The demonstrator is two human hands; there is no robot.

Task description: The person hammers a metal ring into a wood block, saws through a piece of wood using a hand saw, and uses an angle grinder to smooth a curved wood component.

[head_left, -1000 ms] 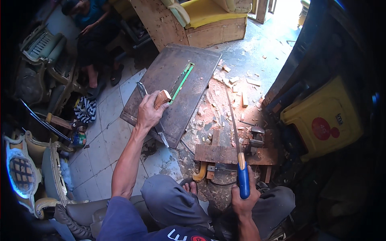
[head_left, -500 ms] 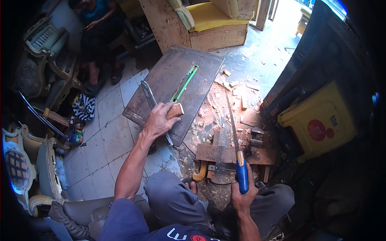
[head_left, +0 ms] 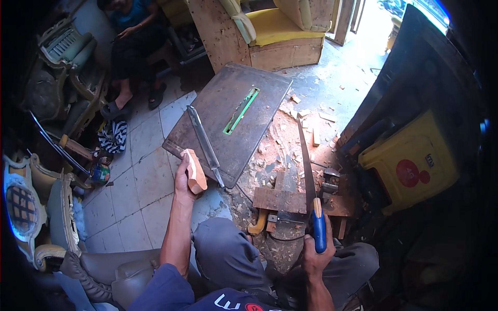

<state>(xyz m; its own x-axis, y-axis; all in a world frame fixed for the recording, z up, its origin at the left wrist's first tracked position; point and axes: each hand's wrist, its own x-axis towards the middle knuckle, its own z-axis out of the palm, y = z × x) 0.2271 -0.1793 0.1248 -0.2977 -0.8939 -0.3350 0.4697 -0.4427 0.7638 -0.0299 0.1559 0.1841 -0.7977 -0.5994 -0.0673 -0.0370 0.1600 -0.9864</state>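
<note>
My left hand (head_left: 182,182) grips a pale wooden block (head_left: 196,175) with a curved shape, raised off the near left corner of a dark saw table (head_left: 212,93). A long metal bar (head_left: 204,140) lies across that tabletop, near a bright green slot plate (head_left: 241,113) with a toothed saw blade in it. In my right hand (head_left: 316,256) is a handsaw (head_left: 305,160), its blue handle wrapped by my fingers and its blade pointing up and away. The handsaw is clear of the block, above the scrap-strewn floor.
Low wooden planks (head_left: 280,200) with a metal clamp lie before my knees, among offcuts and sawdust (head_left: 290,140). A yellow plastic stool (head_left: 404,160) leans at right. An armchair frame with a yellow seat (head_left: 277,28) stands beyond; a seated person (head_left: 132,41) and carved chair frames are at left.
My left hand has lifted away from the saw table toward me and left, turning the wooden block upright. The handsaw has shifted slightly right. The view has moved a little.
</note>
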